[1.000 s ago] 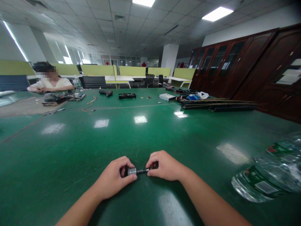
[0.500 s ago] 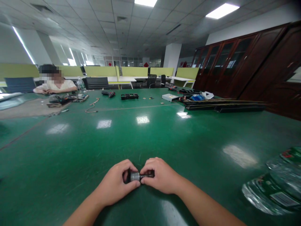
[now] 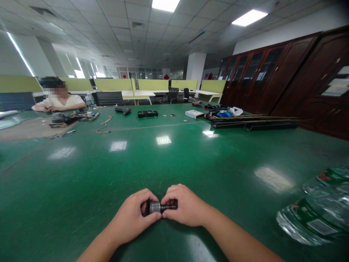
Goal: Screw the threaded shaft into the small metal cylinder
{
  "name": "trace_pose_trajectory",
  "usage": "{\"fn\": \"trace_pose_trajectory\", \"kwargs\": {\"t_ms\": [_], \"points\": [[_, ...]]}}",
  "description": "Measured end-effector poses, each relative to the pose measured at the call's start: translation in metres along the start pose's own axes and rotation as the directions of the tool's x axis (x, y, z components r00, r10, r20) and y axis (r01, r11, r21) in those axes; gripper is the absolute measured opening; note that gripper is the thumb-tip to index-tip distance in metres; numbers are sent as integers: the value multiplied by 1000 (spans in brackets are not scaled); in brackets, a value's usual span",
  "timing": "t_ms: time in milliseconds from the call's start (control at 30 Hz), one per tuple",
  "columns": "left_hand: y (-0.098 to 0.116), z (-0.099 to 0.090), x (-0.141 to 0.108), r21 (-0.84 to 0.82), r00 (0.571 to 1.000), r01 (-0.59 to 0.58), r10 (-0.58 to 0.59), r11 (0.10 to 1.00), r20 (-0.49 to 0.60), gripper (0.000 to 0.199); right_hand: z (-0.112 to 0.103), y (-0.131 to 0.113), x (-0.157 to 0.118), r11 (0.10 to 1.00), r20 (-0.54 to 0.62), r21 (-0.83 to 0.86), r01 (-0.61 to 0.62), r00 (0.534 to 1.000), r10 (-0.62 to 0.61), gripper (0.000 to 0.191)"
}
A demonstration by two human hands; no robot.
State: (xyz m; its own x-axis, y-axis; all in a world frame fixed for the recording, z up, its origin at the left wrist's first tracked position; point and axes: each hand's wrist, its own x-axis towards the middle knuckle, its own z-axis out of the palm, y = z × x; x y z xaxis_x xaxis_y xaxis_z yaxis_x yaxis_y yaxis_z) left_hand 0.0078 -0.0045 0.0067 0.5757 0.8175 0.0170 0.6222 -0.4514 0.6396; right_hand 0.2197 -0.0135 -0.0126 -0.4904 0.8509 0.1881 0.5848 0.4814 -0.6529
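Observation:
A small silver and black metal cylinder (image 3: 155,207) lies sideways low in the middle of the head view. Its left end is inside the curled fingers of my left hand (image 3: 133,215), with thumb and fingertips around the silver part. A thin dark ridged shaft (image 3: 169,207) runs out of the cylinder to the right. The thumb and fingers of my right hand (image 3: 185,206) close around this shaft. The fingertips of both hands nearly meet where the cylinder joins the shaft.
Large water bottles (image 3: 313,222) stand at the right on the green table (image 3: 141,160). Farther back are a power drill (image 3: 123,110), a black bracket (image 3: 147,113), a cord (image 3: 103,126), a white box (image 3: 194,114) and long dark strips (image 3: 231,123). A person (image 3: 60,98) sits far left.
The whole view has shifted slightly, with the background moving left. More of the dark shaft shows between my fingers; both hands keep their grip.

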Motion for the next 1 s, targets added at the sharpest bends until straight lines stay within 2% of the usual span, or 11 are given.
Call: {"fn": "trace_pose_trajectory", "kwargs": {"t_ms": [467,667,1000], "points": [[-2,0,2,1,999,-48,48,999,14,14,0,1,-1,1000,-11,-12,28,1000,-28,13],[-1,0,2,2,1000,-13,13,1000,16,18,1,3,-1,998,-22,-25,53,998,-54,15],[-2,0,1,-6,999,-41,41,999,35,14,2,7,-1,997,-21,-21,77,997,-78,18]]}}
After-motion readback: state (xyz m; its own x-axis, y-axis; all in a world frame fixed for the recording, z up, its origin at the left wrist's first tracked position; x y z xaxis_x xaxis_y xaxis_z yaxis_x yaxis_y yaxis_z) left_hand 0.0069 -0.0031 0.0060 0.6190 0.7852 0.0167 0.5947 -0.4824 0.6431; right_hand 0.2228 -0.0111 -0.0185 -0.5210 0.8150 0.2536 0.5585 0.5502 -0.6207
